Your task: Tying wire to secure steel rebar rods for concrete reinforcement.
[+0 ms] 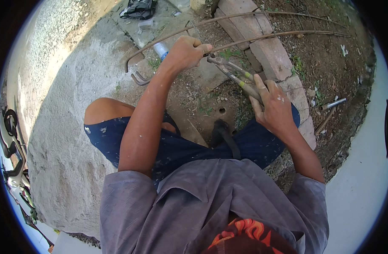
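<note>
Long rusty steel rebars (244,40) with hooked ends, joined by thin metal stirrups (268,20), stretch from the middle to the upper right. My left hand (189,54) is closed around the nearer rebar. Just right of it are the jaws of end-cutting pincers (220,62), close to the rebar; whether they touch it cannot be told. My right hand (271,101) grips the pincers by their worn handles, which bear yellow-green bands. The bent rebar ends (141,79) show left of my left forearm.
Pinkish stone blocks (271,60) lie under the rebars. Nearby are a plastic bottle (161,50), a clear plastic cup (147,24) and a black plastic bag (138,9). A metal tube (333,104) lies on soil at right, beside a white wall (356,165). Motorcycles (17,165) stand far left.
</note>
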Action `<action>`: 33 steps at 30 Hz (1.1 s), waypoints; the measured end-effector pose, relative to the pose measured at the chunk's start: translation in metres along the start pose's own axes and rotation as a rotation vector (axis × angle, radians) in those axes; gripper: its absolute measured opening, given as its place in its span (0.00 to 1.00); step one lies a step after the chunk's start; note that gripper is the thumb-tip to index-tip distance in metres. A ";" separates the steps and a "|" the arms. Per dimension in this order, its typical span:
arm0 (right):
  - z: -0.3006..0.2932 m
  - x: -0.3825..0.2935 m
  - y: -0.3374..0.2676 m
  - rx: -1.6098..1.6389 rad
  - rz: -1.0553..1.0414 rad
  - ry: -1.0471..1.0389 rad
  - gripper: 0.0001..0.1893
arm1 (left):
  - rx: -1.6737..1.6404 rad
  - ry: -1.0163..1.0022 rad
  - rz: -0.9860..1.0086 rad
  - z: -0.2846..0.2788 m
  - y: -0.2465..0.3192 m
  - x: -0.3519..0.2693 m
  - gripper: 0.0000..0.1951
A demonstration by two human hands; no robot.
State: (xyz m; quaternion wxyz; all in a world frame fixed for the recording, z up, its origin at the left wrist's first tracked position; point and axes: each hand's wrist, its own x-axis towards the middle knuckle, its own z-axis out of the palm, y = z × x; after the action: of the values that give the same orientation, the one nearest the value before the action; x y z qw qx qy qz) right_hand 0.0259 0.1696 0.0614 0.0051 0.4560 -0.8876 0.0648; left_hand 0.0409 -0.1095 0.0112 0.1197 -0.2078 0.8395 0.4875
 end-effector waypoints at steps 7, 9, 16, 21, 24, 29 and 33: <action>0.016 -0.004 0.009 1.570 0.709 -0.730 0.22 | 0.005 -0.016 0.033 0.002 0.000 0.000 0.22; 0.028 -0.011 0.009 2.149 0.870 -0.744 0.21 | 0.030 -0.043 -0.001 0.001 0.004 -0.003 0.22; 0.024 0.008 0.014 1.008 0.349 -0.665 0.34 | -0.016 0.002 0.021 0.005 -0.002 -0.003 0.21; 0.019 0.004 0.007 0.618 0.226 -0.356 0.39 | 0.017 -0.006 0.032 0.004 -0.002 -0.002 0.21; 0.021 0.003 0.007 0.898 0.273 -0.531 0.38 | 0.029 0.000 0.023 0.004 -0.001 -0.003 0.22; 0.057 -0.007 0.010 2.606 0.331 -0.880 0.35 | 0.021 -0.011 0.004 0.003 0.005 -0.003 0.21; 0.056 -0.007 -0.005 2.119 0.427 -0.750 0.33 | 0.142 0.150 0.128 0.004 0.001 -0.015 0.22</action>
State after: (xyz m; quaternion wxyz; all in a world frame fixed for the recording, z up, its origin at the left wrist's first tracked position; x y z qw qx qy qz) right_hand 0.0369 0.1654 0.0059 -0.6581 0.0614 -0.3919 0.6399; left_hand 0.0533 -0.1020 0.0163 0.0396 -0.1804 0.8901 0.4166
